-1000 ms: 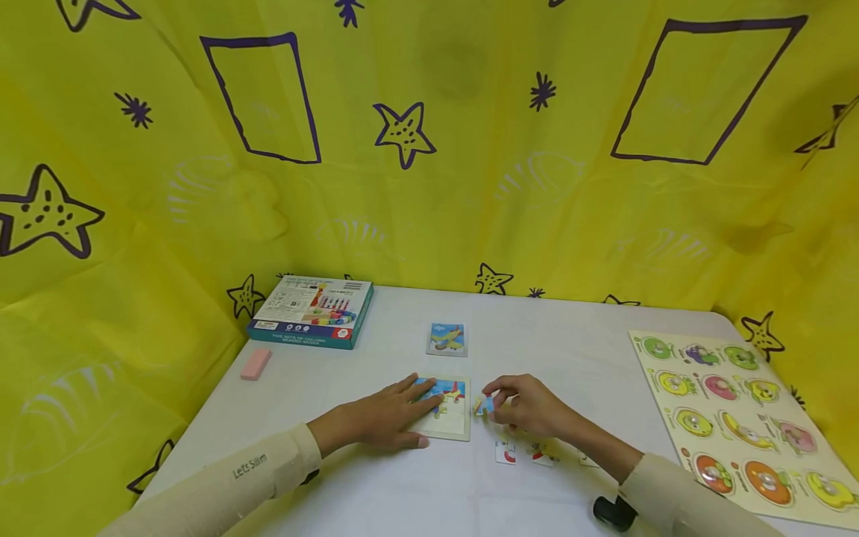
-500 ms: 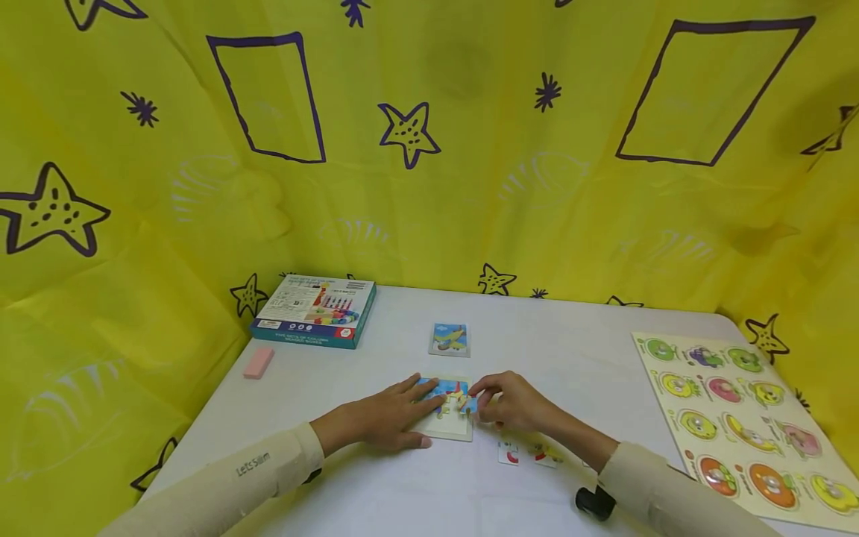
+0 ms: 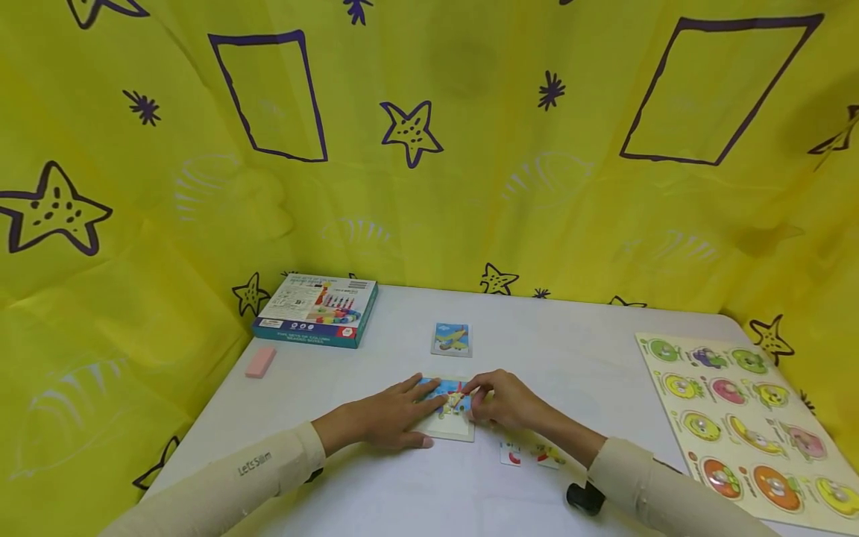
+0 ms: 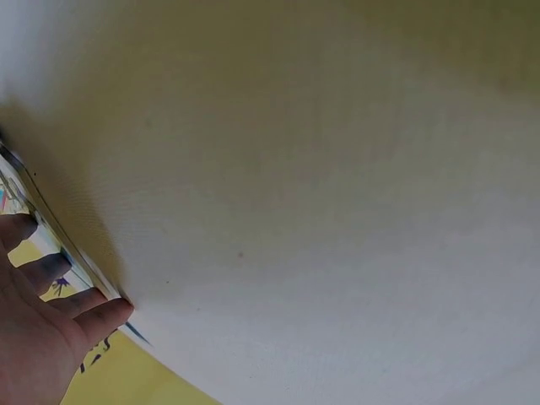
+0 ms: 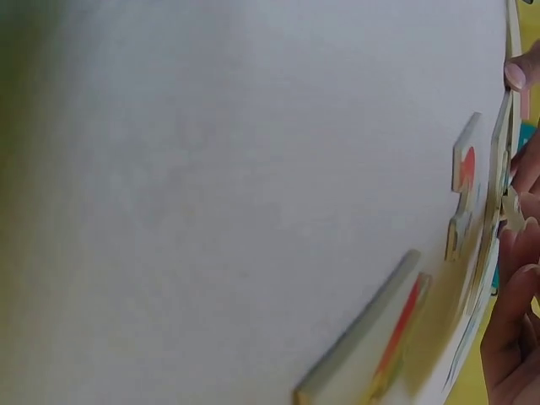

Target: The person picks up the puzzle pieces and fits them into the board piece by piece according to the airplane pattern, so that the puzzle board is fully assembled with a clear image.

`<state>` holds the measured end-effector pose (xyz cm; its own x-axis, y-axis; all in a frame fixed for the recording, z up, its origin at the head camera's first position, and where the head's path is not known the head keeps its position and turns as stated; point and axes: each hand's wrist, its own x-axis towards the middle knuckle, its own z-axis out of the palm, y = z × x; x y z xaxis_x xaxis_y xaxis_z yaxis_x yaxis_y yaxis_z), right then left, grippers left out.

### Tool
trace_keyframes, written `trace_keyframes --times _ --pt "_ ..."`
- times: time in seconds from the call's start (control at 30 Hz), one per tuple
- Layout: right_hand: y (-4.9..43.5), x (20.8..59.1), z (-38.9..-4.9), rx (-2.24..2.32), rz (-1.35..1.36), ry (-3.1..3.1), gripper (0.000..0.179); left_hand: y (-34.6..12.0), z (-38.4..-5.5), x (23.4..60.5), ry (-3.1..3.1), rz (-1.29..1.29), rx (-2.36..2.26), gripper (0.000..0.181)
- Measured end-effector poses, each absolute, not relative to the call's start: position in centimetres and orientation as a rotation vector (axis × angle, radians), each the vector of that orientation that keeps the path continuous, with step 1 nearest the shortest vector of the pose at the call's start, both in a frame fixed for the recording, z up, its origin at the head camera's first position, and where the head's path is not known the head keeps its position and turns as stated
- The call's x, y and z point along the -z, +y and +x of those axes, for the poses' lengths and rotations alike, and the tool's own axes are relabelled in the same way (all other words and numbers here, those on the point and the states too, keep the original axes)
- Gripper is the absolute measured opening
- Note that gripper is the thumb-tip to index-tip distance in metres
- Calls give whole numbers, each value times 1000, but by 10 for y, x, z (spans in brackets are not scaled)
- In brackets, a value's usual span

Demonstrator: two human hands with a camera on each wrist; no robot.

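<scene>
A small jigsaw puzzle tray (image 3: pixel 446 432) with a pale frame lies on the white table, partly filled with blue, red and yellow pieces. My left hand (image 3: pixel 392 415) rests flat across its left side, fingers spread over the pieces. At the tray's right side my right hand (image 3: pixel 506 400) pinches a puzzle piece (image 5: pixel 512 209) between thumb and fingers, low over the tray. The fingers hide much of that piece in the head view. Just to the right, loose puzzle pieces (image 3: pixel 510 453) lie on the table. Behind the tray is a small airplane picture (image 3: pixel 452 339).
A flat toy box (image 3: pixel 315 309) sits at the back left, with a pink block (image 3: pixel 260 362) in front of it. On the right lies a large fruit board (image 3: pixel 751 429). A black object (image 3: pixel 585 498) shows beside the right sleeve. Yellow curtain (image 3: pixel 429 209) surrounds the table.
My right hand has moved left with the puzzle piece, from beside the tray to over its right side. The left hand stays on the tray.
</scene>
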<state>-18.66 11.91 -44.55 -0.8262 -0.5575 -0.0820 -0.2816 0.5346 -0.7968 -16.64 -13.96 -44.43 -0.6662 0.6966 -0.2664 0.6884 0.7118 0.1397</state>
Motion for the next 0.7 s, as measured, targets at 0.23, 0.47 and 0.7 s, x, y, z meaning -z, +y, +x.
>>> trace_keyframes --times 0.23,0.47,0.7 --pt "114 449 -187 1089 -680 2551 26 -140 -167 444 2616 1081 -46 74" --pt "113 450 -187 1007 -625 2620 27 -139 -166 443 2615 1069 -46 74" --pt "112 449 -187 978 -616 2647 20 -139 -166 444 2617 1074 -44 74"
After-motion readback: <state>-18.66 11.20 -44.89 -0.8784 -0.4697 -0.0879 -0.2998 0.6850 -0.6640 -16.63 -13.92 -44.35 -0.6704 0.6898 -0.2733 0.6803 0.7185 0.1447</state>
